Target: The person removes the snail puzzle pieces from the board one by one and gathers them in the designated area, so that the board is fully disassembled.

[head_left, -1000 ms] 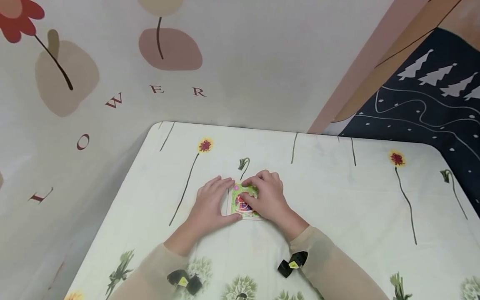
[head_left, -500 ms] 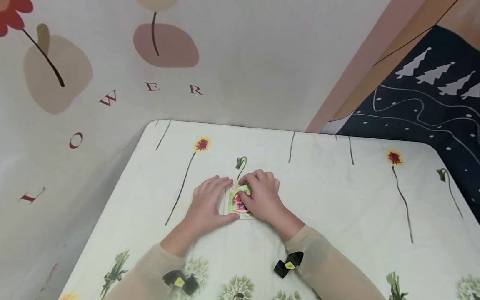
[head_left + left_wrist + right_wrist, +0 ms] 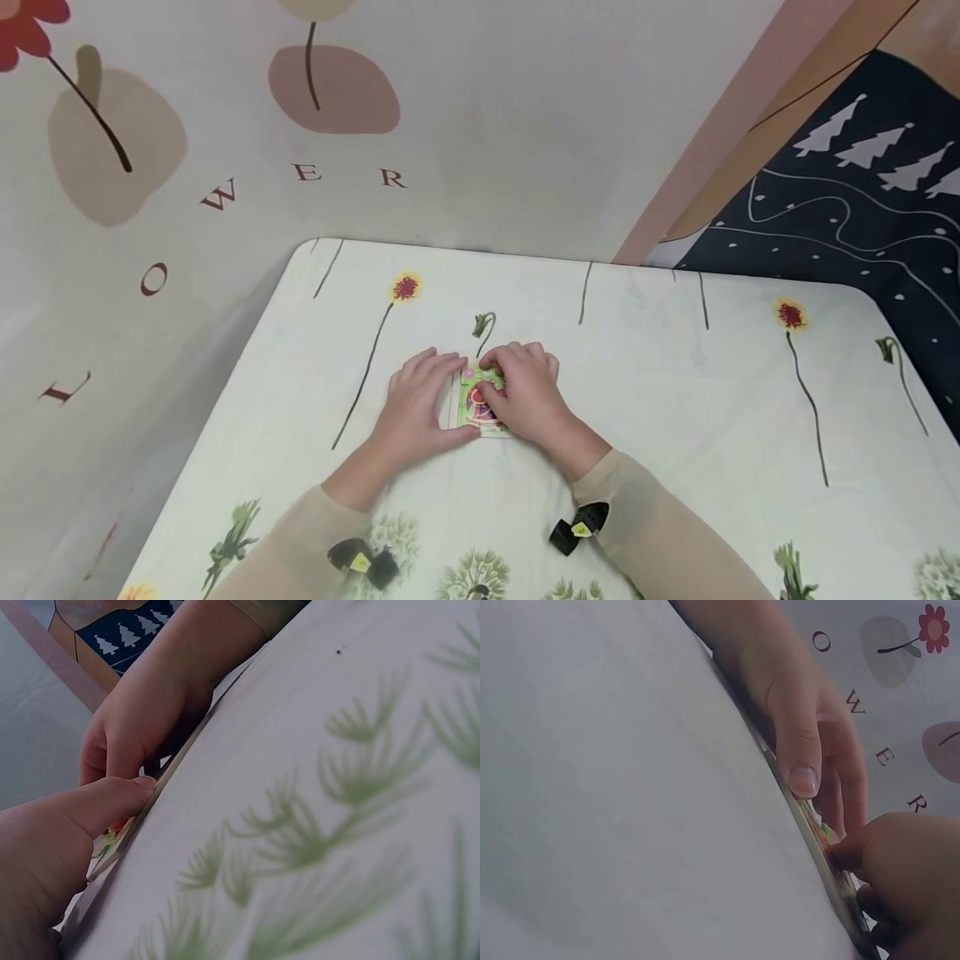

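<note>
1 picture board (image 3: 475, 412) | 1 left grip (image 3: 415, 404) spread, touching edges | 1 right grip (image 3: 528, 393) bent, hold unclear

Beneath the grip we see a table (image 3: 675, 408) under a white, flower-printed cover. Beyond and left, a pale wall (image 3: 517, 117) bears flower shapes and letters; far right, past a pink band (image 3: 726, 125), we find navy wall decoration (image 3: 855, 221) with white trees.

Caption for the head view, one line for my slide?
Left hand touching the edge of a small picture board, right hand over it, on a flowered tablecloth.
</note>
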`<state>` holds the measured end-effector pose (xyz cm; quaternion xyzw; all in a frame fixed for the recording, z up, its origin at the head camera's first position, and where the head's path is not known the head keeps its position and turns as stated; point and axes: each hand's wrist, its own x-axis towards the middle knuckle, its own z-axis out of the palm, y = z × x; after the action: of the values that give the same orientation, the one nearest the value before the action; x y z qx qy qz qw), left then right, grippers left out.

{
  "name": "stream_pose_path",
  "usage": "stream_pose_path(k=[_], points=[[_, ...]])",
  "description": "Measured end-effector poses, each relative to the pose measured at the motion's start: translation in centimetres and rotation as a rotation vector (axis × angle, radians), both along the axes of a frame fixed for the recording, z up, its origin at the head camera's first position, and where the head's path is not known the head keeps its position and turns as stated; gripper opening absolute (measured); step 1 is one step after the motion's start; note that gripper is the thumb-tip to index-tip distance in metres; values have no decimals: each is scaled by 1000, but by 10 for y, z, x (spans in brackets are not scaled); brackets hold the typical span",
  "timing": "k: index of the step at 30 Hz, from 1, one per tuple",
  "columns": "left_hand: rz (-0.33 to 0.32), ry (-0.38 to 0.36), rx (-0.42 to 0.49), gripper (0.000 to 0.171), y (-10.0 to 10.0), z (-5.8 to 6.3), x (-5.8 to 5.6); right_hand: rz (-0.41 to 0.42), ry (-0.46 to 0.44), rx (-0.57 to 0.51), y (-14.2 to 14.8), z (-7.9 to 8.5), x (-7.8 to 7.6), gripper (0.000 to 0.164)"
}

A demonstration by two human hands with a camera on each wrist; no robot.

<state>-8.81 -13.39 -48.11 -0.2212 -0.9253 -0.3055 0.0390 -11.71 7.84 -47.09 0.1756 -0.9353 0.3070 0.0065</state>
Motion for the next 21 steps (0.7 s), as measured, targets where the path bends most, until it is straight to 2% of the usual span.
stream_pose_path(k=[4,7,13,21], points=[[9,-15,2,97,-1,0,0,3,-5,-10,-1,0,-1,22],[18,-30,9,101,-1,0,0,7,0,-19,-1,0,0,15],[32,-50,19,107,-1,0,0,13,32,-26,-2,-1,0,26],[31,-40,12,105,1,1,-2,-50,11,43,-12,5,2,22]])
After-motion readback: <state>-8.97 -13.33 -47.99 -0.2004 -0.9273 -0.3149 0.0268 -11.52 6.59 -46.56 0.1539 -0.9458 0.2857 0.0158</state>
